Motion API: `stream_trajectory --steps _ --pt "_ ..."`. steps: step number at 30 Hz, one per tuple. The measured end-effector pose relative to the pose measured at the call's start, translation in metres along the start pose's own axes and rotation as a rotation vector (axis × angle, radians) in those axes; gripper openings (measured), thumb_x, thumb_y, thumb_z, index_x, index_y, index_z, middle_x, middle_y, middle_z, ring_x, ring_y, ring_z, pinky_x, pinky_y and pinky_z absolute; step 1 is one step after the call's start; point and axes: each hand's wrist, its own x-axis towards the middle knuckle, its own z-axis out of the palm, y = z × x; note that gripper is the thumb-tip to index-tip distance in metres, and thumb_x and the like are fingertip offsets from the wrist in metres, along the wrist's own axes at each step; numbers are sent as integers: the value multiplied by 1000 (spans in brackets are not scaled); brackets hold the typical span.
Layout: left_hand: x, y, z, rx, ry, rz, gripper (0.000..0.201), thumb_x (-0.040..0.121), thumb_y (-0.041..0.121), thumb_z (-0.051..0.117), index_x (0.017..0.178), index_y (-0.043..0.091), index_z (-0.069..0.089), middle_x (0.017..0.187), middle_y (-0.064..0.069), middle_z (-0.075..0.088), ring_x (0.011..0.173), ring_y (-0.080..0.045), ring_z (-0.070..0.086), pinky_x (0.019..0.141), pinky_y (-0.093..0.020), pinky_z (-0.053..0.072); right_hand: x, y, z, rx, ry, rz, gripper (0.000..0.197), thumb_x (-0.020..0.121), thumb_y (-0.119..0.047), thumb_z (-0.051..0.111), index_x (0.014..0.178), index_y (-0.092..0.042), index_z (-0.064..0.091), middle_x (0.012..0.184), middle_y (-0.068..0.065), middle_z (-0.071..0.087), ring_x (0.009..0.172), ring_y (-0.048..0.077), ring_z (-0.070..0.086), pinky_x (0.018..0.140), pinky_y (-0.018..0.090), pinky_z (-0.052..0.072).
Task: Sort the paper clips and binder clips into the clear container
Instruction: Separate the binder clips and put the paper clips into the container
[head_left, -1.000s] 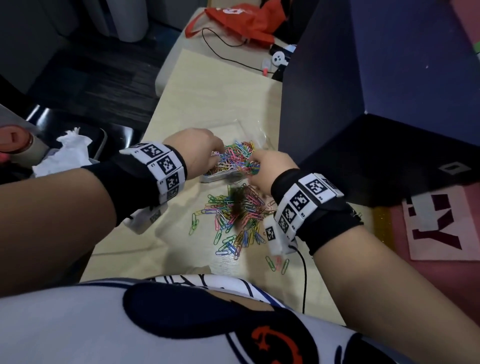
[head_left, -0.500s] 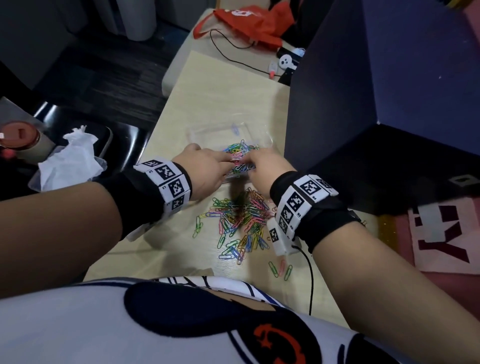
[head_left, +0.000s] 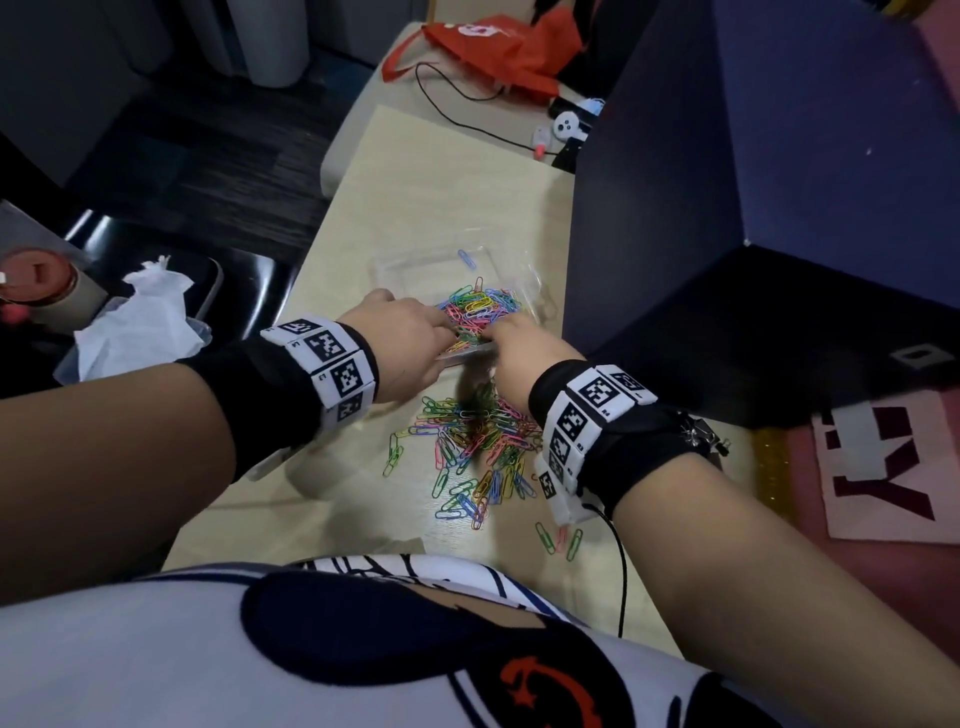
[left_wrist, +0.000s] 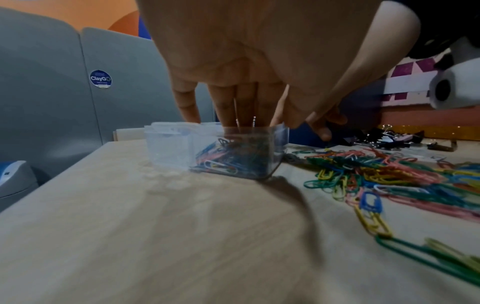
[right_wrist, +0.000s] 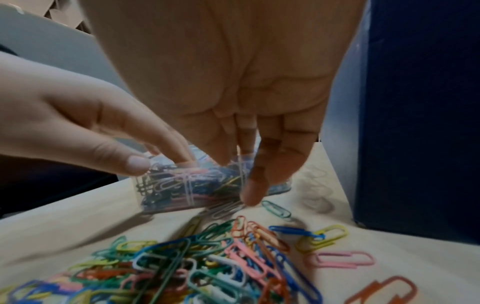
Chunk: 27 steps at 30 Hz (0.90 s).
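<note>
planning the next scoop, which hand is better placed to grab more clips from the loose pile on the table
Probably the right hand. Its wrist sits directly over the loose paper clips, which lie just under its thumb in the right wrist view. The left hand sits off to the pile's left, fingers reaching into the clear container.

I am reaching both hands forward, left hand (head_left: 402, 338) and right hand (head_left: 524, 356), fingers pointing downward, close together.

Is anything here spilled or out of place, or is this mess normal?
A heap of coloured paper clips lies loose on the table, just outside the clear container; a few strays sit apart, nearer the person. Both hands, left hand and right hand, reach into the container's filled compartment. Nothing looks damaged.
</note>
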Motion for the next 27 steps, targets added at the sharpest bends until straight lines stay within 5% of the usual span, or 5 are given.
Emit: stream_trajectory --steps 7,12,15,22,27 --pt "7 -2 -10 -35 33 -29 43 95 41 37 132 23 48 141 5 45 122 -19 50 100 -41 36 7 1 -16 70 164 -13 50 88 -1 44 134 -19 46 138 4 39 115 30 53 93 39 46" --pt "11 8 -6 -19 -140 -38 58 97 46 34 147 18 27 158 1 20 138 -17 35 114 -45 22 16 -4 -14 -91 -11 -96 71 86 -4 53 149 -20 24 158 -3 17 141 21 31 112 41 25" --pt "5 8 0 50 -221 -42 64 98 49 29 152 19 13 161 3 8 145 -13 21 118 -48 10 16 2 -11 -84 -50 29 65 85 -1 48 146 -14 30 153 4 28 135 28 39 103 41 38" --pt "0 0 0 -37 69 -64 51 95 48 37 138 21 42 144 0 42 126 -22 46 108 -43 28 6 9 -9 59 224 131 39 89 -3 41 125 -16 48 132 7 38 111 31 53 83 40 46" --pt "-8 5 6 -17 -25 -62 52 96 48 34 141 21 39 149 4 36 135 -17 37 113 -46 22 2 9 -2 51 66 32 55 84 6 39 136 -15 44 142 5 34 120 30 52 97 42 46"
